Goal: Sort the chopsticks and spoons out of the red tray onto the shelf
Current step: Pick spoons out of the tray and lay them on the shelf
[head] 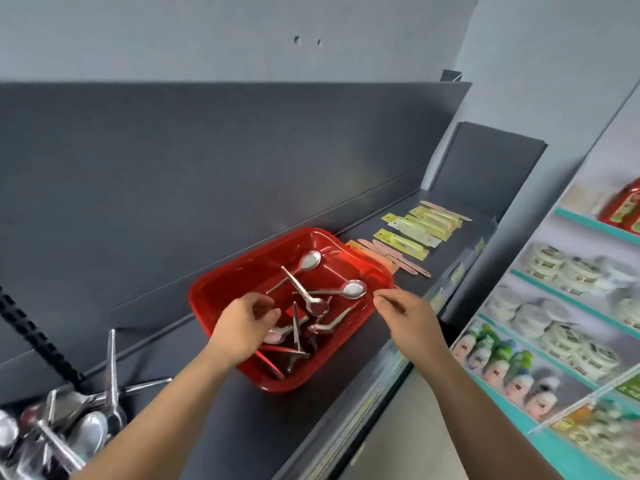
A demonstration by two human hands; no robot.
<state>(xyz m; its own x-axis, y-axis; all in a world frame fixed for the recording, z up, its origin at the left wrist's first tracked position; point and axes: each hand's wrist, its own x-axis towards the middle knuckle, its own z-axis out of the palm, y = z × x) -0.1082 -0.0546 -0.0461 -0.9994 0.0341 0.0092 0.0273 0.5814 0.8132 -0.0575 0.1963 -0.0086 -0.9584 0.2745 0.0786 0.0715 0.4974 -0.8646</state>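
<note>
Red tray [225, 289] on the dark shelf [214, 396], set askew, far corner close to the grey back panel [207, 168]. Holds a loose tangle of metal spoons [353, 289] — handles crossed, two bright bowls turned up toward the far end, the rest piled toward the near corner.

Left hand [242, 323] above the tray's near-left part, fingers curled inward, thumb close to the fingertips. Hovers right over a pinkish spoon bowl; gripping it or not — cannot tell, too blurred. Right hand [405, 317] at the tray's near-right rim, thumb and forefinger drawn together in a pinch just at the rim edge. Cannot tell whether anything sits in that pinch.

Beyond the tray, further along the same shelf: chopstick packets [415, 230] laid flat in a row, yellow-green ones further off, pinkish ones nearer, the nearest just beside the tray's far-right corner. At the other end, lower left of the view: heap of spoons [86, 431], steel, blurred, a few handles sticking up and outward; well apart from the tray.

To the right, past the shelf's front edge with its strip of labels: neighbouring shelves [568, 303], teal-edged. Stocked with white round tubs [561, 271] on the middle levels, a row of bottles [491, 358] with green tops lower down, red packets [623, 209] on the top level. All blurred, print unreadable. Pale wall [207, 36] above the back panel.
</note>
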